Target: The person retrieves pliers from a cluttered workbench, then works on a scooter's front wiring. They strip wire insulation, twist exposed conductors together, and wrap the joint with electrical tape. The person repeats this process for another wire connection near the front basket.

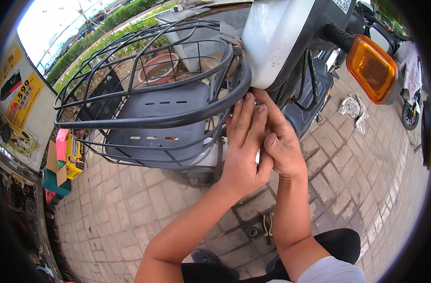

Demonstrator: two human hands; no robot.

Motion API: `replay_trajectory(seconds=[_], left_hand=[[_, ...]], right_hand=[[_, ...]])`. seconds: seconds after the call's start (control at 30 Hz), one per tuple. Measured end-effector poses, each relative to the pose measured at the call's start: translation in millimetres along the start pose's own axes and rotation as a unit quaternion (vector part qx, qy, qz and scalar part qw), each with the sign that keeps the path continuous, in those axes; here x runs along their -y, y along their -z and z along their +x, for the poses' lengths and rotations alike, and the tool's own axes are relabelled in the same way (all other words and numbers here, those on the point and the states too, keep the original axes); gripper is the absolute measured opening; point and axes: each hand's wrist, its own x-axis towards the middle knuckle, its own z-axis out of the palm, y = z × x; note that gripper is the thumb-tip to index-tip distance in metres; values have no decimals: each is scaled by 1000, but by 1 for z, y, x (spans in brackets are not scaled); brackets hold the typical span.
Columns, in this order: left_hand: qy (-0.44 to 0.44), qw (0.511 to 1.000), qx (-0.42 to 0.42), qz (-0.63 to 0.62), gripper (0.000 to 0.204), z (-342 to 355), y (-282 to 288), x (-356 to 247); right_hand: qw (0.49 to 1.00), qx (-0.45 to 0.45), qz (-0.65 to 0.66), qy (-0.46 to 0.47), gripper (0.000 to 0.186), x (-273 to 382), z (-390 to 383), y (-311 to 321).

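Working both hands at the basket mount under the scooter's white front panel, your left hand lies flat-fingered, your right hand pinches something hidden; seating that small part probably needs steady fingertip pressure.

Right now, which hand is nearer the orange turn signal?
Right. The right hand is pressed under the scooter's white front panel, on the side where the orange turn signal sticks out. The left hand overlaps it on the basket side, farther away.
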Motion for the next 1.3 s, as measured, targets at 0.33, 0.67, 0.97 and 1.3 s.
replay_trajectory(seconds=[0.33, 0.67, 0.97, 1.3], left_hand=[[-26, 997, 47, 57, 61, -11, 5, -9], [-16, 998, 53, 33, 59, -14, 3, -29], [121, 869, 453, -159, 38, -84, 122, -133], [599, 693, 329, -230, 34, -253, 66, -116]], right_hand=[[999, -15, 34, -11, 81, 0, -11, 2], [998, -67, 5, -7, 54, 11, -26, 9], [918, 389, 81, -15, 36, 31, -30, 20], [696, 588, -17, -412, 31, 1, 30, -250]])
